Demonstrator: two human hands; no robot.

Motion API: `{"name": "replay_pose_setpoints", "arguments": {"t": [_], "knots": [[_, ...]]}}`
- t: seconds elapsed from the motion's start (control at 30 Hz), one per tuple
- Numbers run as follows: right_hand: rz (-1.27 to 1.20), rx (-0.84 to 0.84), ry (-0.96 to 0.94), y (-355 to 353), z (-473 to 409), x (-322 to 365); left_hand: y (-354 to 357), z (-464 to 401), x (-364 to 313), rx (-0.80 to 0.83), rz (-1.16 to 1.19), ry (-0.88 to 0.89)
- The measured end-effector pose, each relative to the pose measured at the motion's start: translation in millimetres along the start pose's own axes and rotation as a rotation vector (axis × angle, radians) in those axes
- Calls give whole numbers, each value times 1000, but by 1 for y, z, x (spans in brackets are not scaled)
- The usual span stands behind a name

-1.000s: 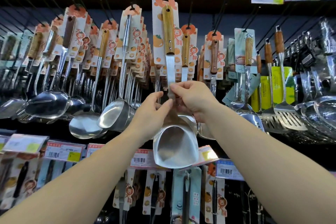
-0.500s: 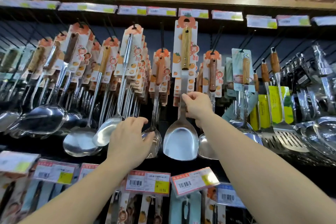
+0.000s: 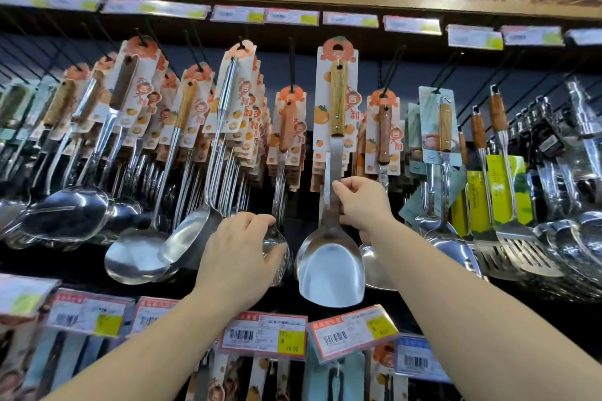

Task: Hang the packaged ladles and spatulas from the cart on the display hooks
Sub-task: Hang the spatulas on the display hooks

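Observation:
A packaged steel spatula (image 3: pixel 332 264) with a light wooden handle and an orange-and-white card stands upright in front of the display, its card top level with the hooks. My right hand (image 3: pixel 361 205) pinches its metal shaft just above the blade. My left hand (image 3: pixel 241 254) rests, fingers loosely curled, against the bowl of a hanging ladle (image 3: pixel 277 244) just to the left; it grips nothing that I can see. A black hook (image 3: pixel 291 65) sticks out above that ladle. Whether the spatula's card hole is on a hook is hidden.
Rows of packaged ladles (image 3: pixel 136 257) hang at left, slotted turners (image 3: pixel 514 247) and steel utensils at right. Price tags (image 3: pixel 264 335) line the rail below, with more packaged utensils under them. A wooden shelf edge (image 3: pixel 293 0) runs above. The cart is out of view.
The spatula went up and to the right, from in front of the ladles to hook height. My left hand let go of it and dropped to the ladle bowl; the view tilted upward.

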State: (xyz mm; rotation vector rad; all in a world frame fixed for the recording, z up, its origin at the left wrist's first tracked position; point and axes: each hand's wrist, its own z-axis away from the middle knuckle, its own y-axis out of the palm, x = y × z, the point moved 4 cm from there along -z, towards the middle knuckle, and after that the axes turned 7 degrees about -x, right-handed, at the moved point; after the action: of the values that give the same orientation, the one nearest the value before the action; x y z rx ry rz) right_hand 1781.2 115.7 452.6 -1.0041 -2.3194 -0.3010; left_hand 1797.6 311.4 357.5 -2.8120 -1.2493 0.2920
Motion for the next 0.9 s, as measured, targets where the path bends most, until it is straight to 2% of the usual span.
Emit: {"name": "replay_pose_setpoints", "arguments": {"t": [0.47, 0.9], "knots": [[53, -60, -15, -4, -25, 12, 7, 1, -5, 21, 33, 13], [-107, 7, 189, 11, -33, -14, 7, 5, -3, 62, 40, -9]]}}
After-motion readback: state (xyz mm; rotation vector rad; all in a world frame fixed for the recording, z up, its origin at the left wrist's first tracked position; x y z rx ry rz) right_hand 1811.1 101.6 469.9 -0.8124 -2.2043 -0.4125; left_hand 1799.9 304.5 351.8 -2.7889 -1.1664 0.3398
